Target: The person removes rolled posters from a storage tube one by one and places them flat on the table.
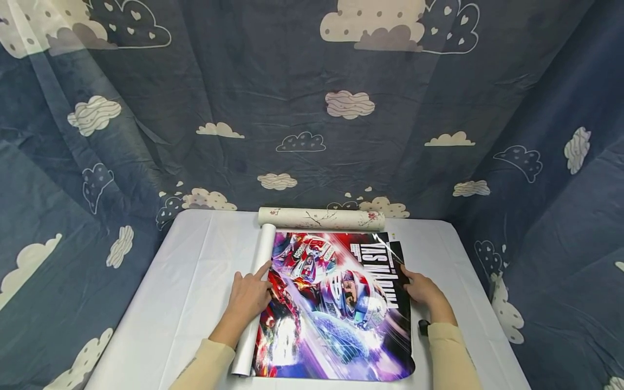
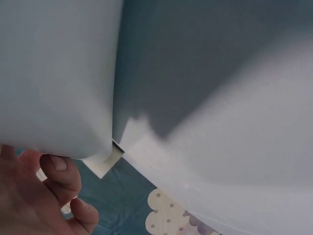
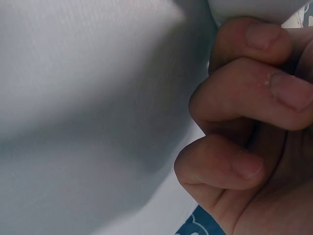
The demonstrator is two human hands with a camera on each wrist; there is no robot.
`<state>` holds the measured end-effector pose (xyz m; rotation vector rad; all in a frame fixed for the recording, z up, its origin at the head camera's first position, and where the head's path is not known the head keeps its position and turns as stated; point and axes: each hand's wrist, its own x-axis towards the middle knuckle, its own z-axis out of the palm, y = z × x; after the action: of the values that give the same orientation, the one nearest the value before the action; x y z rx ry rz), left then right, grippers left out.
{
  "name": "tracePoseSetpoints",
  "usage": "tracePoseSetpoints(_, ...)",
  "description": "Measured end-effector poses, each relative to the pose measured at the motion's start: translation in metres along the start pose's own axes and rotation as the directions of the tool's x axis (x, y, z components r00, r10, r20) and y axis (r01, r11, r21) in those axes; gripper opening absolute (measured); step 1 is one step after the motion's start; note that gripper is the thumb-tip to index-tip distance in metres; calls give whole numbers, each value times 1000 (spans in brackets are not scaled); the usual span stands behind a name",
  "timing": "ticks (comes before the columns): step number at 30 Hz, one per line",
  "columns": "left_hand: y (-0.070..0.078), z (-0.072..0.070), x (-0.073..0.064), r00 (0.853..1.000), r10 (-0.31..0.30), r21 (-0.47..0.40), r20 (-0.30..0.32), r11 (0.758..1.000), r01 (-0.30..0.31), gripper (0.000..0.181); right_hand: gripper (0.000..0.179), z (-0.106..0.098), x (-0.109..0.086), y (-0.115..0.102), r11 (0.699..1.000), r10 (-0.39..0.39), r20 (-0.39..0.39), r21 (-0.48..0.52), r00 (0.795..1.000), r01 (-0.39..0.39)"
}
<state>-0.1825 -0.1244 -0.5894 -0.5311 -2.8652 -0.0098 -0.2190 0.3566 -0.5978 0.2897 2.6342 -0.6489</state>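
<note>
A glossy poster with helmeted racers and large white lettering lies partly unrolled on the white-covered table. Its left side remains a white roll, also large at the upper left of the left wrist view. My left hand grips this roll, index finger stretched across it to the printed side; curled fingers show beside the roll's end. At the poster's dark right edge, my right hand pinches the sheet between thumb and finger. Its other fingers are curled in the right wrist view.
Behind the poster, a cream roll with a blossom-branch pattern lies along the table's far edge. The white table extends to both sides. A dark blue cloud-print curtain encloses the back and sides. A small black object sits by the right cuff.
</note>
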Motion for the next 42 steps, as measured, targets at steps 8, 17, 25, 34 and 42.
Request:
tracePoseSetpoints(8, -2, 3, -1, 1000, 9, 48, -30, 999, -7, 20, 67, -1, 2, 3, 1000, 25, -1, 1, 1000, -25)
tracePoseSetpoints(17, -7, 1, -1, 1000, 9, 12, 16, 1000, -9, 17, 67, -4, 1, 8, 1000, 7, -5, -4, 1000, -7)
tracePoseSetpoints(25, -12, 1, 0, 1000, -21, 26, -22, 999, 21, 11, 67, -5, 0, 8, 999, 21, -1, 26, 1000, -21)
tracePoseSetpoints(34, -16, -1, -2, 999, -46, 7, -4, 999, 46, 10, 66, -1, 1, 9, 997, 76, 1, 22, 997, -76)
tracePoseSetpoints(42, -20, -4, 0, 999, -45, -20, -9, 999, 45, 11, 67, -2, 0, 10, 997, 70, -7, 15, 998, -70)
